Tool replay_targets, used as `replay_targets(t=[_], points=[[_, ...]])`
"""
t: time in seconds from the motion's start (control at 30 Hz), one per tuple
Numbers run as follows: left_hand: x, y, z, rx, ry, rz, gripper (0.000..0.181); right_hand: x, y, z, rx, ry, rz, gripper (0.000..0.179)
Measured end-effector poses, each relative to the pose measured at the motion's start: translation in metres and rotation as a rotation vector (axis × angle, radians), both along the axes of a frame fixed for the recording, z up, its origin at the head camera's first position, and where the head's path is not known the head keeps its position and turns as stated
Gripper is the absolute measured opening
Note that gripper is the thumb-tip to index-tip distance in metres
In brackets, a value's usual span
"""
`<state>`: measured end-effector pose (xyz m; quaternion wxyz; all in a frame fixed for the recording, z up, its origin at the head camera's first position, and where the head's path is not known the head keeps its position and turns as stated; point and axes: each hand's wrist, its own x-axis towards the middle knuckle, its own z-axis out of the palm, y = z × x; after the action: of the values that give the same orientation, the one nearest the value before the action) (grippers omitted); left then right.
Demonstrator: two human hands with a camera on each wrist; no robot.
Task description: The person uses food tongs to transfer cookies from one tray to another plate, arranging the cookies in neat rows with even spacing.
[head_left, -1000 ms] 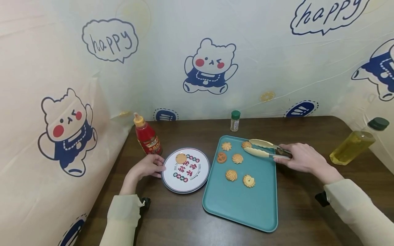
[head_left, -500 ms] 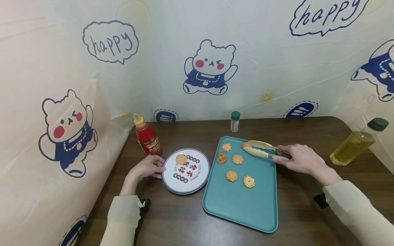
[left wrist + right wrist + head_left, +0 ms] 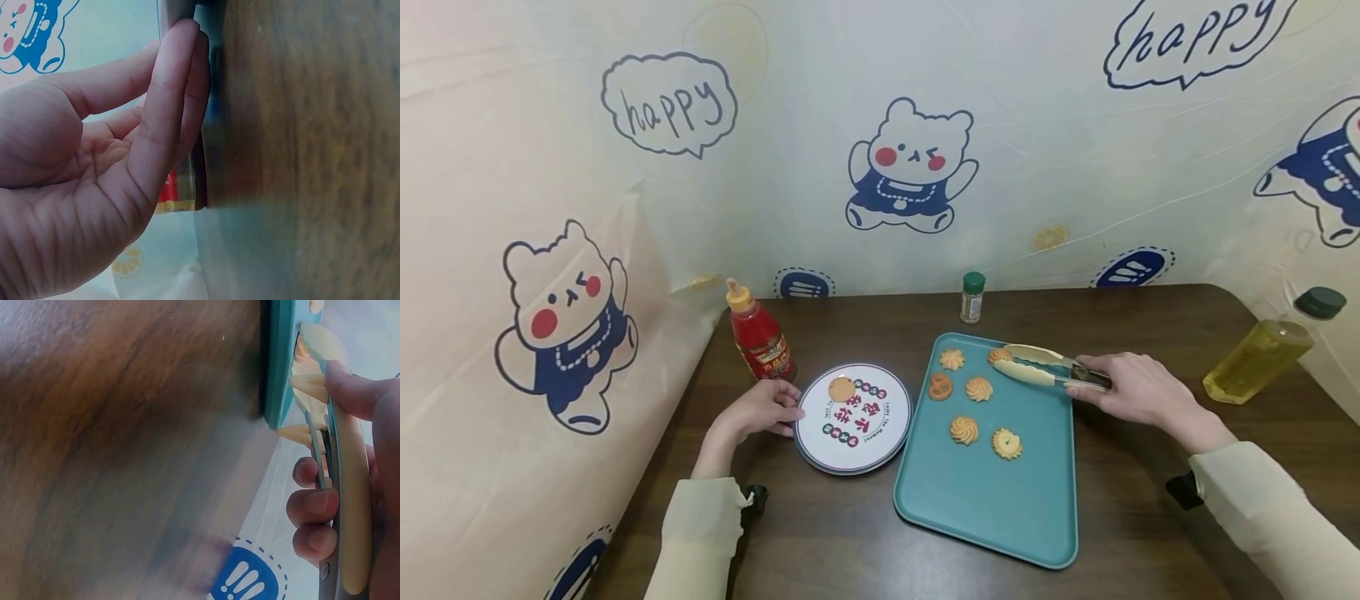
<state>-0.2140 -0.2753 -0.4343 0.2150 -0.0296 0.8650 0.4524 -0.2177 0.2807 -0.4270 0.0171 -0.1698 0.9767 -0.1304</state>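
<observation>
My left hand [image 3: 765,407] pinches the left rim of a round white plate [image 3: 820,450] printed with red characters. In the left wrist view its thumb and fingertips meet at the plate's edge. A flat round cracker [image 3: 841,388] lies on the plate. With my right hand [image 3: 1138,387] I grip cream-tipped metal tongs [image 3: 1033,372]. The tongs' tips lie on either side of a round cookie [image 3: 1000,355] at the far side of a teal tray [image 3: 992,517]; whether they touch it I cannot tell. Several other cookies, including a swirled one [image 3: 964,429], and a small pretzel [image 3: 940,386] sit on the tray.
Behind the plate stands a red sauce bottle [image 3: 763,342] with a yellow cap. A green-capped spice jar [image 3: 972,298] is behind the tray, near the patterned wall cloth. On the right is an oil bottle [image 3: 1258,358]. Everything rests on a dark wooden table [image 3: 820,542].
</observation>
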Motion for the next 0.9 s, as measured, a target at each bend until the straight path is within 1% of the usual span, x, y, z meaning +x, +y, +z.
replay_targets(t=[0.17, 0.3, 0.37, 0.5, 0.6, 0.9], points=[[-0.001, -0.001, 0.000, 0.014, -0.002, -0.014, 0.040, -0.001, -0.003, 0.002, -0.021, 0.017, 0.017, 0.079], [-0.001, -0.002, 0.001, 0.022, -0.004, -0.018, 0.042, -0.002, -0.009, 0.004, -0.037, 0.046, 0.038, 0.075], [-0.001, -0.003, 0.001, 0.023, -0.001, -0.023, 0.043, -0.002, -0.014, 0.006, -0.044, 0.047, 0.046, 0.074], [0.000, -0.003, 0.000, 0.020, 0.004, -0.029, 0.044, -0.003, -0.026, 0.012, -0.058, 0.034, 0.064, 0.073], [0.000, -0.004, 0.000, 0.020, 0.005, -0.026, 0.044, -0.005, -0.037, 0.017, -0.076, 0.043, 0.087, 0.071], [-0.001, -0.006, -0.001, 0.035, 0.010, -0.034, 0.044, -0.016, -0.074, 0.028, -0.099, 0.052, 0.154, 0.070]])
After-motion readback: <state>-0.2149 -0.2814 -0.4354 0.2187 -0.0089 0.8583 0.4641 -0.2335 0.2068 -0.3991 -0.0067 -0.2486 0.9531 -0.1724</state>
